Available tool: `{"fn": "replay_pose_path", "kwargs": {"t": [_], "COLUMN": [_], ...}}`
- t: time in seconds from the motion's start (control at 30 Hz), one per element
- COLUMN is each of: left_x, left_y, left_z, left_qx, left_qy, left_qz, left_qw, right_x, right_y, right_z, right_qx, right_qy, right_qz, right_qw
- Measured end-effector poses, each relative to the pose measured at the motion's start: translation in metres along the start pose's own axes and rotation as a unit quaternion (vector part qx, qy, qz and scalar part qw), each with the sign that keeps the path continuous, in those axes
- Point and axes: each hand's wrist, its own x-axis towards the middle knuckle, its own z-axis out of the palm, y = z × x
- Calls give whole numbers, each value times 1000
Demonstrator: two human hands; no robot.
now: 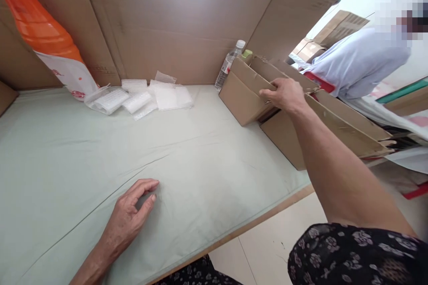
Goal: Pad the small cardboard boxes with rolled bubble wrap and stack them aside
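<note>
My right hand (286,93) is at the near rim of an open cardboard box (245,91) at the right side of the table, its fingers curled over the edge. Some fingertips are hidden behind the rim. A second open cardboard box (284,136) stands close beside it, under my forearm. My left hand (132,209) rests on the pale green table cover (200,169), thumb and fingers apart with nothing between them. Beyond it lie several pieces of bubble wrap (137,98) near the back panel.
A large orange bottle (50,31) leans at the back left. A clear water bottle (227,69) stands behind the first box. Tall cardboard panels (183,22) wall off the back. At the right, a person in a light shirt (361,60) is near other cartons (341,26).
</note>
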Motion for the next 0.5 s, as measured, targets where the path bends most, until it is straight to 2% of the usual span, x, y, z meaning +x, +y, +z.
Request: {"fn": "replay_pose_path", "kwargs": {"t": [0.07, 0.5], "left_x": [0, 1], "left_y": [1, 2], "left_z": [1, 3], "left_qx": [4, 6], "left_qy": [3, 3], "left_qz": [4, 34], "left_qw": [1000, 999], "right_x": [2, -9], "right_y": [5, 5], "right_z": [2, 12], "right_qx": [-7, -21], "right_qy": [-29, 12], "right_qz": [4, 9], "right_qw": [1000, 1000]}}
